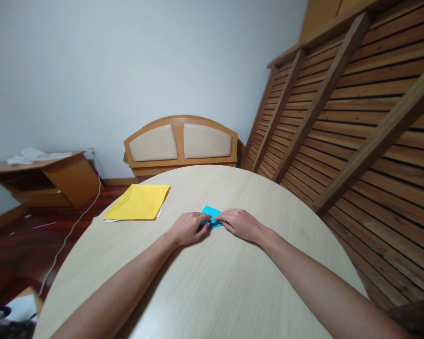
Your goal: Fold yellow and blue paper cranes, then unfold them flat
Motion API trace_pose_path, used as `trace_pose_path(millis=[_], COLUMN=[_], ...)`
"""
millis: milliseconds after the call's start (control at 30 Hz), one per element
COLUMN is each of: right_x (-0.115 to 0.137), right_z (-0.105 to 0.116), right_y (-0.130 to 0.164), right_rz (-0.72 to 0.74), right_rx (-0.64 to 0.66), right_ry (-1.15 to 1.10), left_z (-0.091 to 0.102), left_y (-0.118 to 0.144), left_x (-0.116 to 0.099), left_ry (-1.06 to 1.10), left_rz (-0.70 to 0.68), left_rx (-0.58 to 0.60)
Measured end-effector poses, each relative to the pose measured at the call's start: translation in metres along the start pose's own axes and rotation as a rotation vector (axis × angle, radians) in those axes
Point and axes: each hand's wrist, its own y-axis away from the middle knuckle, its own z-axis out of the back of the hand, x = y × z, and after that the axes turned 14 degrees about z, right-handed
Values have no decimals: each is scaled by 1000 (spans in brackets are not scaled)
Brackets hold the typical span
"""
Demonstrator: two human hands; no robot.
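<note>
A round pale desk [212, 292] carries yellow paper [139, 203] toward its left. Near the middle, the left hand [189, 228] pinches blue paper [210, 210]; the right hand [240, 223] touches its right side, though whether it grips, I cannot tell.

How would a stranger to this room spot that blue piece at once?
Start at the pale round table. On it, the left hand and right hand touch the blue piece. Its colour and smaller size set it apart from the yellow sheet to its left.
</note>
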Motion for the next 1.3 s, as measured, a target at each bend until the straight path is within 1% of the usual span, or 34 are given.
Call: trace_pose_path(millis=[200,367,967,1133,1300], right_x=[8,9,9,10,10], right_z=[3,5,2,4,3], right_y=[-6,-5,-8,-8,-8], right_rz=[-34,-47,57,78,98], right_rx=[39,43,-102,-130,-149], right_ry=[29,52,155,182,205], left_z=[-2,-3,-3,-2,-4], left_y=[-1,-2,-3,-3,-3], left_x=[1,1,-3,-4,-3], left_ry=[-14,-53,-40,-73,-34], left_rz=[19,12,-32,-29,-36], left_rx=[-8,-24,-66,-64,-87])
